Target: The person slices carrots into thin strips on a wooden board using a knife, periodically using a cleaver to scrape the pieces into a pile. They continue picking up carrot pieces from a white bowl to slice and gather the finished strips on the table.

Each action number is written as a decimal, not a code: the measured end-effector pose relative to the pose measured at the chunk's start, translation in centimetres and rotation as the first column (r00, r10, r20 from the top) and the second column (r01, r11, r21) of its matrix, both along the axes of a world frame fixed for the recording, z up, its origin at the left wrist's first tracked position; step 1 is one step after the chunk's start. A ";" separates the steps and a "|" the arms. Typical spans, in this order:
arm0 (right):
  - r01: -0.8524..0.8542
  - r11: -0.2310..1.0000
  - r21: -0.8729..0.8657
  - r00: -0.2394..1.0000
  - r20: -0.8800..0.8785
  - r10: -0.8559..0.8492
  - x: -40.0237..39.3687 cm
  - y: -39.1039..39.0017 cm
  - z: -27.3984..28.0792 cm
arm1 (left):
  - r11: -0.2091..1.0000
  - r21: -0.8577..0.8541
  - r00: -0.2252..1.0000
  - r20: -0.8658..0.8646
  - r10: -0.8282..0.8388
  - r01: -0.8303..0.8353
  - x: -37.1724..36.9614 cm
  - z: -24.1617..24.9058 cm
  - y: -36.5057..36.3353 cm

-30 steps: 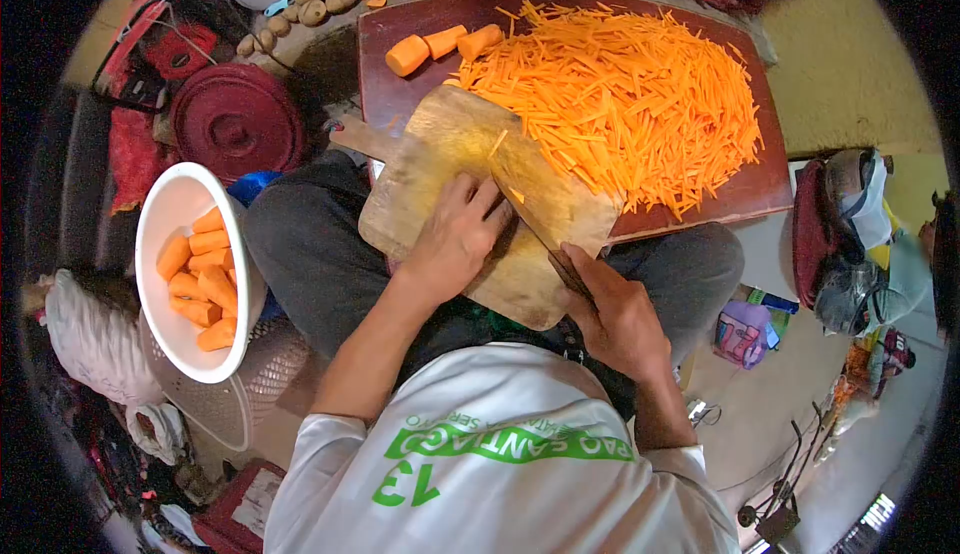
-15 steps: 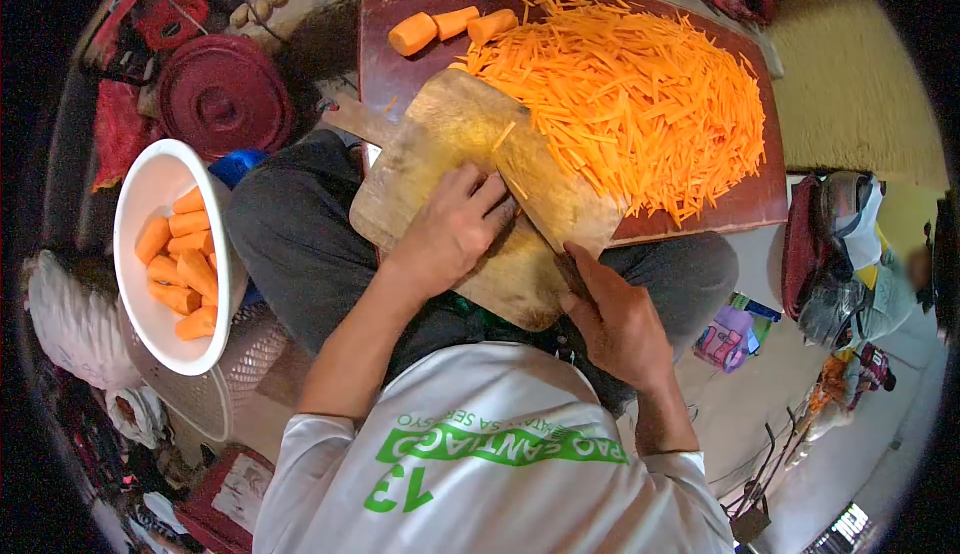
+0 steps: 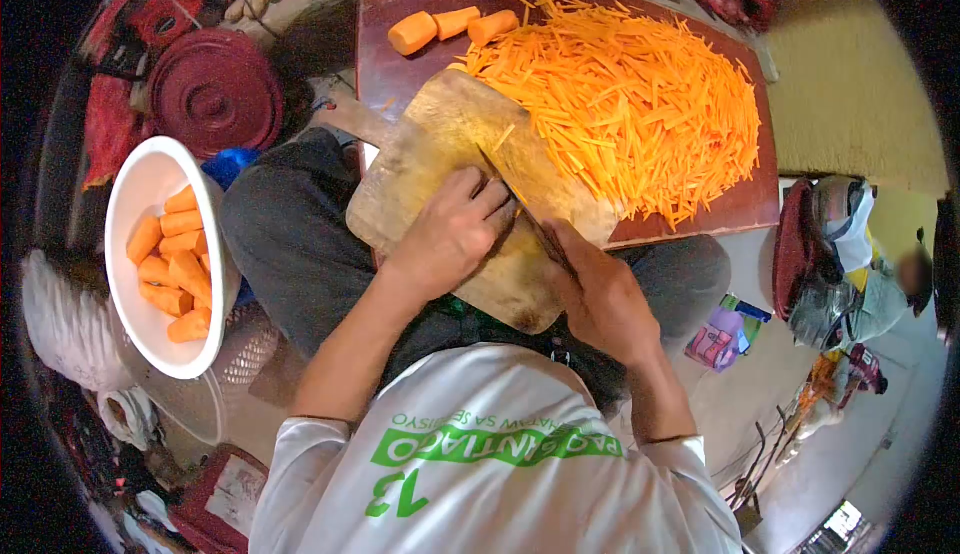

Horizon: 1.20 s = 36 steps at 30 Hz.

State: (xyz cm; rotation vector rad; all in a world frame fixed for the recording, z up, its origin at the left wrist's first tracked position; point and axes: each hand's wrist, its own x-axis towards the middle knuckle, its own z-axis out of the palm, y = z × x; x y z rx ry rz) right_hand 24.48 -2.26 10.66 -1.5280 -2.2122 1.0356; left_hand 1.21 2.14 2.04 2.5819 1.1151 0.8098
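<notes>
2 hands on wooden board (image 3: 440,144): left hand (image 3: 452,234) pressing flat, right hand (image 3: 600,299) grip closed round knife (image 3: 520,206); red tray (image 3: 400,74) behind.

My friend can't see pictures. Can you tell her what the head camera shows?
A person's left hand presses down on a wooden cutting board while the right hand grips a knife. Behind the board lies a big pile of carrot strips, and a white bowl of carrot chunks sits to the left.

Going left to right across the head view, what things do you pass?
White oval bowl of carrot chunks → round dark red lid → left hand on the wooden cutting board → right hand gripping a knife → heap of orange carrot strips.
</notes>
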 end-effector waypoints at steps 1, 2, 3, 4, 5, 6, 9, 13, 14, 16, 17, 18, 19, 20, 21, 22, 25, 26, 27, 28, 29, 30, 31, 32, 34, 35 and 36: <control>-0.005 1.000 0.003 1.000 -0.015 0.005 0.1 -0.6 0.5 | 1.000 -0.013 1.000 -0.003 0.001 -0.001 0.0 0.4 -0.1; 0.015 0.999 -0.046 1.000 0.002 -0.015 0.2 -1.0 0.9 | 1.000 -0.029 1.000 -0.007 0.002 -0.002 0.0 0.5 -0.2; 0.039 0.995 -0.093 0.999 0.021 -0.037 0.2 -1.4 1.3 | 1.000 -0.014 1.000 0.005 0.010 -0.010 0.0 0.4 -0.3; 0.069 0.988 -0.137 0.997 0.039 -0.064 0.2 -1.6 1.5 | 1.000 0.003 1.000 0.017 0.013 -0.013 0.0 0.3 -0.3; 0.064 0.989 -0.133 0.997 0.058 -0.056 -0.1 -1.4 1.3 | 1.000 0.023 1.000 0.029 0.010 -0.011 0.1 0.2 -0.2; 0.064 0.990 -0.125 0.995 0.078 -0.055 -0.5 -0.9 0.8 | 1.000 0.016 1.000 0.019 0.007 -0.007 0.1 0.1 -0.1; 0.021 1.000 0.011 1.000 -0.009 -0.021 -0.9 0.9 -1.7 | 1.000 0.008 1.000 0.008 -0.002 0.002 0.2 -0.2 -0.1; 0.031 0.999 -0.033 1.000 0.000 -0.031 -0.8 0.5 0.1 | 1.000 0.009 0.999 0.042 0.001 -0.002 0.0 -0.1 0.0; 0.047 0.998 -0.043 0.999 0.008 -0.047 -0.7 -0.2 1.0 | 1.000 0.000 0.998 0.055 0.005 -0.005 -0.1 0.0 -0.1; 0.078 0.995 -0.070 0.997 0.025 -0.076 -0.4 -1.4 2.3 | 1.000 0.009 0.998 0.069 0.004 -0.005 -0.2 0.3 -0.2; 0.081 0.992 -0.095 0.996 0.034 -0.079 -0.5 -1.4 2.1 | 1.000 0.014 0.997 0.074 -0.001 0.000 -0.3 0.3 -0.2; 0.091 0.989 -0.117 0.995 0.043 -0.086 -0.7 -1.4 1.8 | 1.000 0.010 0.998 0.065 0.010 -0.011 -0.3 0.2 -0.2; 0.104 0.985 -0.136 0.994 0.052 -0.097 -0.9 -1.4 1.4 | 1.000 0.008 0.998 0.055 0.018 -0.018 -0.3 -0.1 -0.2; 0.061 0.998 -0.031 0.998 0.025 -0.060 -0.9 -1.1 0.3 | 1.000 0.007 0.999 0.048 0.023 -0.023 -0.1 -0.2 -0.2; 0.021 0.997 0.075 1.000 0.004 -0.022 -1.0 -0.5 -1.3 | 1.000 0.017 0.998 0.059 0.024 -0.025 0.0 -0.3 -0.2; 0.012 0.994 0.108 1.000 -0.017 -0.010 -1.1 -0.1 -1.7 | 0.999 0.028 0.997 0.072 0.024 -0.026 0.1 -0.3 -0.2; 0.037 0.998 0.060 0.995 -0.093 -0.031 -1.8 0.9 -1.6 | 0.999 0.039 0.998 0.051 0.026 -0.028 0.1 -0.6 -0.3; 0.074 0.997 -0.015 0.994 -0.074 -0.075 -1.6 0.6 -0.9 | 0.999 0.035 0.999 0.035 0.034 -0.035 0.0 -0.7 -0.4; 0.105 0.990 -0.092 0.993 -0.052 -0.110 -1.3 0.0 0.2 | 0.998 0.045 0.999 0.043 0.033 -0.035 0.0 -0.7 -0.3; 0.132 0.976 -0.172 0.990 -0.025 -0.138 -1.0 -0.5 1.1 | 0.998 0.051 0.998 0.050 0.038 -0.041 0.0 -0.6 -0.5; 0.140 0.971 -0.194 0.990 -0.001 -0.143 -1.0 -0.9 1.6 | 0.997 0.054 0.997 0.057 0.043 -0.047 -0.1 -0.6 -0.7; 0.152 0.965 -0.216 0.988 0.023 -0.151 -0.9 -1.4 2.1 | 0.997 0.059 0.997 0.061 0.049 -0.053 -0.1 -0.6 -0.9; 0.169 0.958 -0.234 0.986 0.046 -0.163 -0.9 -1.6 2.2 | 0.996 0.068 0.997 0.064 0.050 -0.054 -0.1 -0.7 -0.8; 0.145 0.970 -0.194 0.989 0.037 -0.141 -1.2 -1.5 1.9 | 0.995 0.081 0.997 0.069 0.045 -0.050 0.0 -0.7 -0.7; 0.104 0.988 -0.117 0.995 0.012 -0.104 -1.6 -0.5 0.5 | 0.995 0.087 0.995 0.085 0.049 -0.057 0.2 -0.9 -0.6; 0.083 0.993 -0.081 0.996 -0.004 -0.084 -1.7 0.0 -0.2 | 0.994 0.090 0.994 0.094 0.051 -0.059 0.3 -1.1 -0.7; 0.059 0.997 -0.053 0.998 -0.033 -0.060 -1.7 0.9 -1.4 | 0.995 0.080 0.994 0.094 0.049 -0.056 0.4 -1.2 -0.8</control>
